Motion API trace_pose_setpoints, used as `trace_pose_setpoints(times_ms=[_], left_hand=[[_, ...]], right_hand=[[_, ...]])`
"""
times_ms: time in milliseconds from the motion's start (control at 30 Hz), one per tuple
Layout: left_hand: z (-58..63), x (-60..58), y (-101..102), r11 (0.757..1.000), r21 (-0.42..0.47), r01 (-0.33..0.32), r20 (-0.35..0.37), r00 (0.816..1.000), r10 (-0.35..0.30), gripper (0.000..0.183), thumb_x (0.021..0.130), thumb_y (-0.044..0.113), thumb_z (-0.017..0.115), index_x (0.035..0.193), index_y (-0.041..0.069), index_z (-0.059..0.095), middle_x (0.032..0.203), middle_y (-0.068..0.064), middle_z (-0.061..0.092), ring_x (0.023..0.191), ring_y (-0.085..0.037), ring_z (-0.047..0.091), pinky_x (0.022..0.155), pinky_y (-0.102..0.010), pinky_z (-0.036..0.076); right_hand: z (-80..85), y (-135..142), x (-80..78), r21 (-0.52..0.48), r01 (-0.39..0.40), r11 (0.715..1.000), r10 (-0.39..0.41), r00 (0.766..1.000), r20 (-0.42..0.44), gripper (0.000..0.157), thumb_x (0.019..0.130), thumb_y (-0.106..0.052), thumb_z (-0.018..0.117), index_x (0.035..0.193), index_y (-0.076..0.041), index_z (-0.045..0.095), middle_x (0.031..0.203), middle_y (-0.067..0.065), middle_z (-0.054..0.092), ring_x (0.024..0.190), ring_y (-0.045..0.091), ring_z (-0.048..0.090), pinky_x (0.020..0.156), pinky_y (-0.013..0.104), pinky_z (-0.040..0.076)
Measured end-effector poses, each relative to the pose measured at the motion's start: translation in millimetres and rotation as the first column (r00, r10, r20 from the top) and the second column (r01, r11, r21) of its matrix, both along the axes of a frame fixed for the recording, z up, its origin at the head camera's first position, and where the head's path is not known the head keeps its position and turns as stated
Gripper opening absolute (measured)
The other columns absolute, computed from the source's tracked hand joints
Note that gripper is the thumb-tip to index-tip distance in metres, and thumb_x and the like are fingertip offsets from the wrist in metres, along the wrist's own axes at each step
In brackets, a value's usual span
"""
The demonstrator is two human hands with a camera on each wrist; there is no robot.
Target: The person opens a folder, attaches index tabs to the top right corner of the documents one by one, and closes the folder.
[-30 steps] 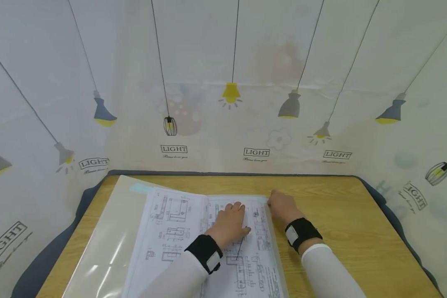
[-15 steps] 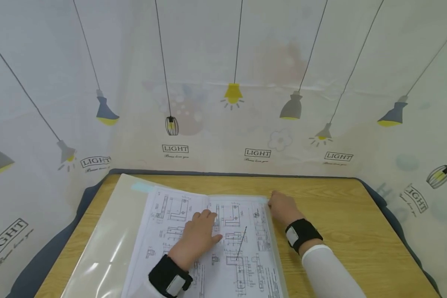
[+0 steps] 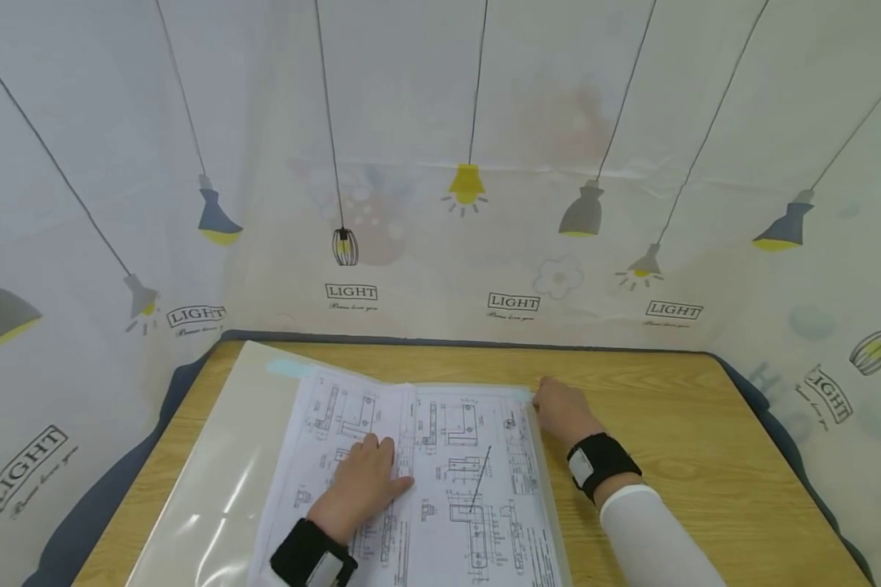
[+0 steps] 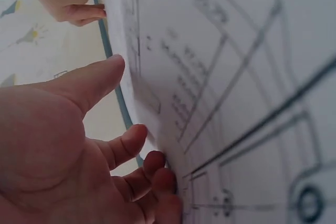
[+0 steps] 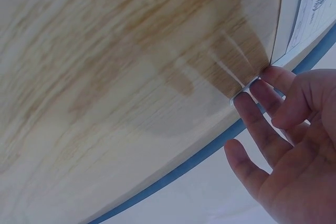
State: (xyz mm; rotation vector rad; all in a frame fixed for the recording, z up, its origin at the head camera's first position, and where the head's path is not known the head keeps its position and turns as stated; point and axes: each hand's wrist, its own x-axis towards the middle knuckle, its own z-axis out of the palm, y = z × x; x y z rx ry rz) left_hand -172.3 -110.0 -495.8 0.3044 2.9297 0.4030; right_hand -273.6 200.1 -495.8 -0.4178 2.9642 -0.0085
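Note:
Technical drawings lie open across two pages inside a translucent plastic folder (image 3: 213, 489). My left hand (image 3: 363, 487) rests on the left page (image 3: 323, 416), fingers spread loosely and thumb pointing toward the fold. In the left wrist view its fingertips (image 4: 165, 177) sit at the paper's surface, close to blurred printed lines. At the upper right corner of the right page (image 3: 470, 465), my right hand (image 3: 567, 408) touches the folder's edge. The right wrist view shows bent fingers (image 5: 260, 124) with their tips right at that corner, the thumb apart from it.
The folder lies on a wood-grain table (image 3: 653, 424), reaching left of centre. A pale blue tab (image 3: 288, 368) shows on its left flap. Behind the table hangs a cloth (image 3: 411, 204) printed with lamps, and a dark blue-grey band (image 3: 470, 344) runs along the table's edge.
My left hand has slid from the right page over the fold and down onto the left page, uncovering the right page's drawings. The right hand stays at the corner.

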Motion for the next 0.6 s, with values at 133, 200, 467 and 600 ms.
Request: trace_pose_setpoints(times_ms=[133,200,467,600], left_hand=[[-6.7,-1.8,-3,1.0,-0.008,-0.009,0.023,1.0,0.009,0.053,0.084,0.047,0.065,0.111,0.002,0.055,0.082,-0.005,0.043,0.071,-0.019,0.039,0.061,-0.03,0.034],[-10.5,-3.3,-4,1.0,-0.021,-0.014,0.025,1.0,0.014,0.053,0.085,0.048,0.063,0.11,0.003,0.056,0.082,-0.005,0.043,0.072,-0.019,0.04,0.061,-0.03,0.035],[-17.2,-6.2,-5,1.0,0.006,-0.01,0.05,0.999,0.009,0.053,0.085,0.049,0.063,0.112,0.004,0.056,0.086,-0.006,0.045,0.076,-0.02,0.041,0.062,-0.032,0.037],[-18.4,-6.8,-2,1.0,0.013,-0.012,0.05,0.999,0.011,0.055,0.084,0.048,0.064,0.115,0.004,0.055,0.09,-0.008,0.046,0.078,-0.021,0.041,0.061,-0.034,0.038]], right_hand=[[-2.6,-1,-1.2,-0.013,0.01,1.0,-0.01,1.0,0.011,0.019,0.09,-0.003,0.055,0.095,-0.004,0.074,0.125,0.019,0.057,0.11,0.03,0.058,0.082,0.041,0.052],[-3.7,-2,-1.8,-0.027,0.011,1.0,-0.011,1.0,0.011,0.02,0.09,-0.003,0.055,0.094,-0.004,0.074,0.123,0.018,0.057,0.108,0.029,0.058,0.081,0.04,0.051],[-8.2,1,0.2,-0.14,0.062,0.988,-0.062,0.998,0.003,0.025,0.091,-0.005,0.051,0.104,-0.001,0.071,0.135,0.025,0.049,0.124,0.039,0.049,0.098,0.048,0.043],[-16.1,7,-0.9,-0.198,0.108,0.974,-0.115,0.993,-0.023,0.026,0.092,-0.011,0.053,0.11,-0.002,0.07,0.134,0.023,0.051,0.124,0.039,0.049,0.099,0.051,0.042]])
